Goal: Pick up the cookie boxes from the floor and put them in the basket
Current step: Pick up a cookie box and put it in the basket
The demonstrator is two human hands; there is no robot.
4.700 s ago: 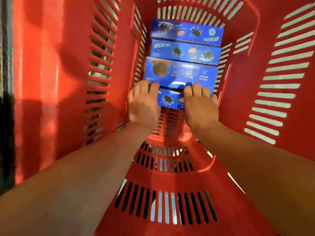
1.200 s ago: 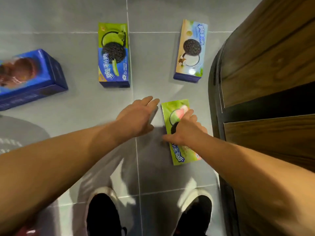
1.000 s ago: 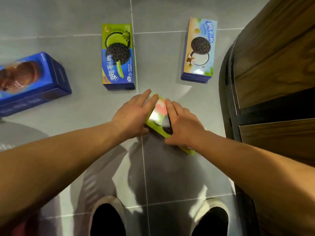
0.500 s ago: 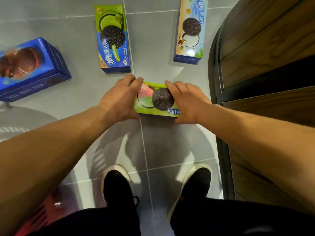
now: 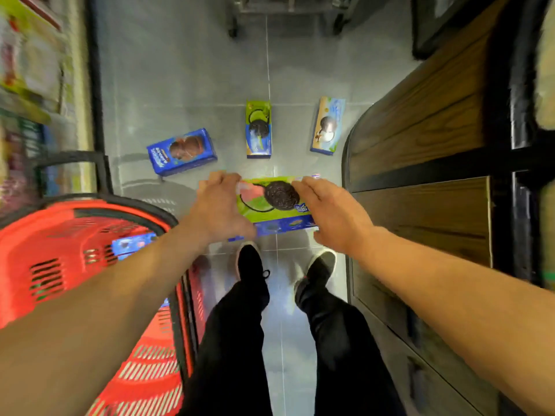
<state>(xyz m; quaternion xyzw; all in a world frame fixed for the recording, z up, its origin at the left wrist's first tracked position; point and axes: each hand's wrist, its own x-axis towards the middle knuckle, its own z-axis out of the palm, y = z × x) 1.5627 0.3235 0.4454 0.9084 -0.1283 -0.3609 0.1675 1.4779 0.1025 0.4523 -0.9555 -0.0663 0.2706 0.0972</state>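
Change since half a second ago: the green box [image 5: 271, 202] has come up off the floor [image 5: 180, 85]. It was level with the tiles between the two hands; it now rides well above the shoes [image 5: 250, 262], held flat with its printed face up and the view has risen with it. The person appears to be standing.

Hands: left hand [image 5: 217, 205] grips the box's left end, fingers curled over the far edge, thumb under the near side. Right hand [image 5: 330, 211] holds the right end, fingers laid along the top face. Both clamped on the one box, one at each end.

Meaning for task: pick-up step done for this box; judged next is a carry to the left and down into the basket [image 5: 75, 235], whose open mouth sits beside the left forearm. Blue boxes [image 5: 132, 244] already lie inside.

Left on the floor: blue box [image 5: 181, 151] lying askew, green-blue box [image 5: 258, 129], pale box [image 5: 327, 126]. Three to go, all well apart from the basket.

Materials: boxes are glossy printed card, long flat rectangles, sharp-edged, likely light and easy to pinch by the ends. Basket is red moulded plastic with slotted walls and a dark rim. Floor is smooth grey tile, faintly reflective. Cabinet [image 5: 420, 145] at right is dark wood-grain with a rounded corner.
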